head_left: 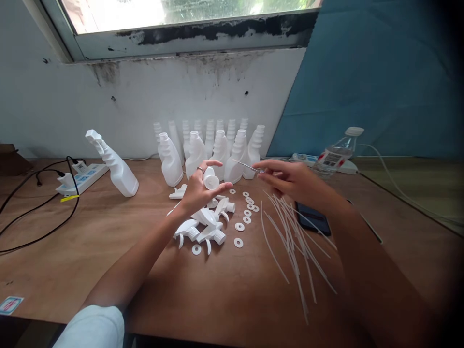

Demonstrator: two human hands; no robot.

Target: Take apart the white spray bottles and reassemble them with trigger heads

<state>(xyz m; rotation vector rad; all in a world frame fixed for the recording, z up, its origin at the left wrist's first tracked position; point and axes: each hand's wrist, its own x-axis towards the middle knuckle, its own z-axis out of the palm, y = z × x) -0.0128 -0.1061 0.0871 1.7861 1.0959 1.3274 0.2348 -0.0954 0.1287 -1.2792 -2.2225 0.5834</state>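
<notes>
Over the table (217,290), the left hand (198,189) is holding a spray top (211,180), likely light and hard, best held round the outside, the right hand (295,182) pinching a metal tool (246,166).

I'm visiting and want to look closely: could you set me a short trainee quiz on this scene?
1. Which hand holds the thin, silvery metal tool: (a) left, (b) right, (c) neither?
2. True or false: the flat, round white rings lie left of the long, thin white tubes.
3. What stands between the long white plastic power strip and the grouped, headless, curvy white plastic bottles?

Key: 1. b, the right hand; 2. True; 3. a white plastic bottle with trigger head fitted.
</notes>
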